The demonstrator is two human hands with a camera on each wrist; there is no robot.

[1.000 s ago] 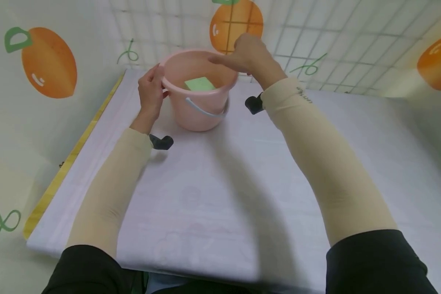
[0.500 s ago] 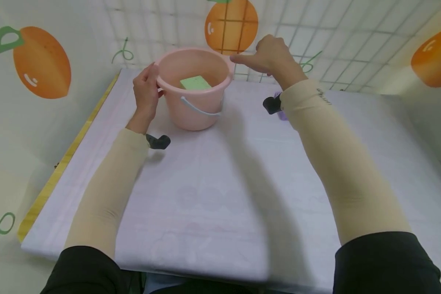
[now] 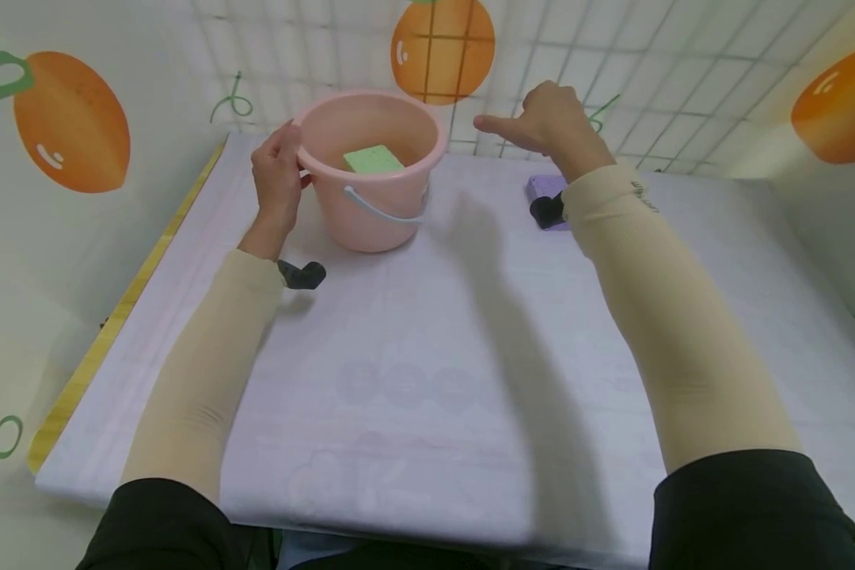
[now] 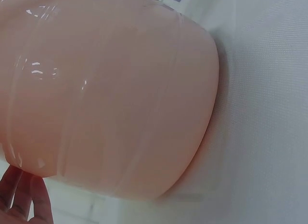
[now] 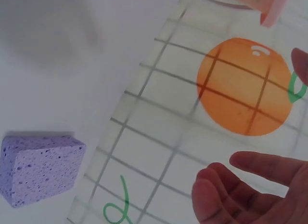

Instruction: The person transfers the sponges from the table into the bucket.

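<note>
pink plastic bucket (image 3: 370,162) sits at the far end of the white-covered table (image 3: 427,380), and a green sponge (image 3: 373,159) lies inside it, the only thing in it as far as i can see. the person's left hand (image 3: 278,178) grips the bucket's rim, fingers curled over the edge. the right hand (image 3: 549,123), which was over the bucket's mouth a second ago, has swung away to the right and hangs empty in the air, fingers loosely curled, thumb stuck out. that move uncovers a purple sponge (image 3: 550,190) on the table just under its wrist, well apart from the bucket, so it looks like the next thing within reach.
</note>
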